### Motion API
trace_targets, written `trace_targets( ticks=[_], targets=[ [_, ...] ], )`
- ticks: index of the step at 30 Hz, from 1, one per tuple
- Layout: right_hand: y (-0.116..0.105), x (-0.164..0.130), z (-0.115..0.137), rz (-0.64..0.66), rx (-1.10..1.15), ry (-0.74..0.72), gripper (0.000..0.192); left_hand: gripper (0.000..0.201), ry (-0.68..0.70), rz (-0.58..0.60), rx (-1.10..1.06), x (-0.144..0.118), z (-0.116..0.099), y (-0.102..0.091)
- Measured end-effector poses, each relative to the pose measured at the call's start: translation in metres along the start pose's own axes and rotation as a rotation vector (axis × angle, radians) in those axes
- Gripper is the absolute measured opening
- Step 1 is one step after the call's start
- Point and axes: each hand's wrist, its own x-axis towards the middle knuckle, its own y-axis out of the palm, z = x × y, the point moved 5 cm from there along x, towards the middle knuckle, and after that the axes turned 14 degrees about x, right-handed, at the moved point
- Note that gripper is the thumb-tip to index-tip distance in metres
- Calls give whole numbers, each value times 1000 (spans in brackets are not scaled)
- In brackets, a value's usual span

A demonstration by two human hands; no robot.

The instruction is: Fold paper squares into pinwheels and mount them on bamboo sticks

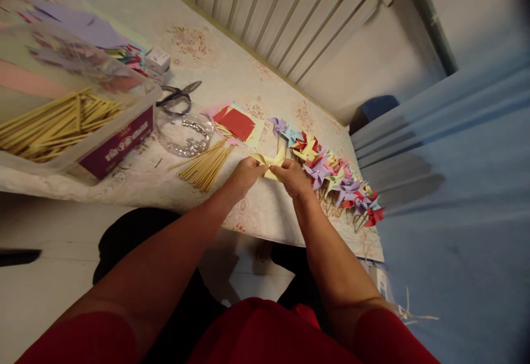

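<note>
1. Head view, the hands: both bare hands meet over the near edge of a table (256, 85) covered in a pale patterned cloth. The left hand (245, 175) has its fingers curled in, pinching the left side of a pale yellow paper pinwheel (270, 163). The right hand (295, 178) is likewise closed, its fingertips pinching the pinwheel's right side. The two hands sit just beside each other, thumbs almost touching, with the paper between them.
2. Head view, the pinwheel: its folded yellow points stick up and out above the fingers. It is held just above the cloth, near the table's front edge; whether it touches the cloth cannot be told.
3. Head view, close by: a loose bundle of thin wooden sticks (206, 166) lies on the cloth just left of the left hand. To the right of the right hand, a row of finished pinwheels (337, 179) in purple, red, yellow, pink and blue stretches along the table edge.
4. Head view, further back: a stack of coloured paper squares (237, 122), red on top, a round clear dish of small pins (185, 132), scissors (178, 95), and a clear plastic tub of more sticks (62, 124) at far left.
</note>
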Motion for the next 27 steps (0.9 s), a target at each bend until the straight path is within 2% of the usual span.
trace_targets(
  ticks=[6, 12, 16, 19, 22, 24, 27],
  targets=[
    [3, -4, -2, -9, 43, 23, 34, 12, 45, 14, 14, -1, 0, -1],
    [-1, -14, -10, -15, 55, 18, 36, 14, 35, 88, 119, -5, -1, 0],
    [-18, -26, -21, -134, 61, -59, 36, 25, 65, 71, 215, -5, 3, -7],
    [-37, -38, -28, -263, -117, -149, 29, 29, 105, -24, 352, -5, 7, -18],
    [-47, -51, -26, -354, -471, -350, 14, 24, 153, -244, 637, -12, 9, -32],
    [-45, -60, -25, -368, -709, -503, 13, 21, 206, -325, 830, -20, 10, -34],
    [-33, -68, -32, -338, -991, -639, 14, 18, 292, -360, 1027, -35, 13, -31]
  ],
)
